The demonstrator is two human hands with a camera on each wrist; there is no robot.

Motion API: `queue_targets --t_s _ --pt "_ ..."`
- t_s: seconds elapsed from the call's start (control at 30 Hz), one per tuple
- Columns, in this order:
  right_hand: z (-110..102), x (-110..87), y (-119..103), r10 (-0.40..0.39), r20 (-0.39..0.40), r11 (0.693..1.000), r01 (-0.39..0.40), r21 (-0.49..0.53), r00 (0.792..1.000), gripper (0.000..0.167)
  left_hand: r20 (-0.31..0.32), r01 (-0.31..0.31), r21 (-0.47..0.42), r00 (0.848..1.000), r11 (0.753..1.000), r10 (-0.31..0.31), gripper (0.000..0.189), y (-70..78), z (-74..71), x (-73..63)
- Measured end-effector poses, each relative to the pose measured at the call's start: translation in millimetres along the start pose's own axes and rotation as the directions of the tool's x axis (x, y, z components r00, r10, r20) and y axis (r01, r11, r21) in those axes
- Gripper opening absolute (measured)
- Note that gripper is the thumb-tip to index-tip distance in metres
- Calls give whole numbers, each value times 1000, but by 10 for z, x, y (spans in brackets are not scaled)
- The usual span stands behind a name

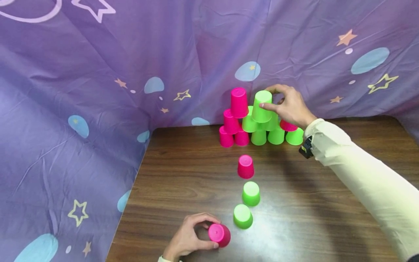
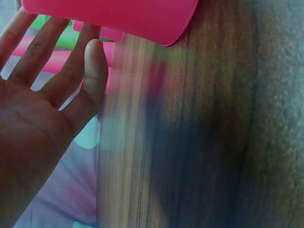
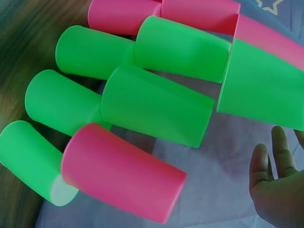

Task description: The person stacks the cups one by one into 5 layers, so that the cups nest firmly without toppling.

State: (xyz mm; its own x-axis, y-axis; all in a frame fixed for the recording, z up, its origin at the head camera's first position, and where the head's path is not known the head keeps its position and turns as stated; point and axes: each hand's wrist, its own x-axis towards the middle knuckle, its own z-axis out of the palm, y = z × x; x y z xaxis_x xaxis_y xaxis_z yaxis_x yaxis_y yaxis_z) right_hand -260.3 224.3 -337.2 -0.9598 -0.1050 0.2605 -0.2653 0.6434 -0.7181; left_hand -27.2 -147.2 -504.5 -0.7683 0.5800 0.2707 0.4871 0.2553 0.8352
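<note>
Left hand (image 1: 190,236) pinches 1 pink cup (image 1: 220,234); right hand (image 1: 292,106) 1 green cup (image 1: 262,107), perhaps touching stack (image 1: 259,137).

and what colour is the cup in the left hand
The cup is bright pink, clearest in the head view.

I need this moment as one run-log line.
left hand: grips pink cup | right hand: grips green cup at top of cup stack
</note>
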Motion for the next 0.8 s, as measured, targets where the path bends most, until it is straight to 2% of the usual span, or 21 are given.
queue_targets --t_s 0.13,0.37,0.6,0.8 --pt "-19 51 -5 16 2 999 -16 30 1000 49 1 -4 3 1000 1000 4 48 -8 -3 4" --pt "-10 129 -6 35 -28 999 -35 22 999 53 4 -10 11 1000 1000 10 47 -12 -14 3" --pt "15 192 33 90 -59 995 -87 47 994 55 6 -6 9 1000 1000 6 48 -2 -10 7" --pt "43 225 22 118 -37 992 -116 51 992 58 13 71 -41 997 997 -70 59 10 12 -25"
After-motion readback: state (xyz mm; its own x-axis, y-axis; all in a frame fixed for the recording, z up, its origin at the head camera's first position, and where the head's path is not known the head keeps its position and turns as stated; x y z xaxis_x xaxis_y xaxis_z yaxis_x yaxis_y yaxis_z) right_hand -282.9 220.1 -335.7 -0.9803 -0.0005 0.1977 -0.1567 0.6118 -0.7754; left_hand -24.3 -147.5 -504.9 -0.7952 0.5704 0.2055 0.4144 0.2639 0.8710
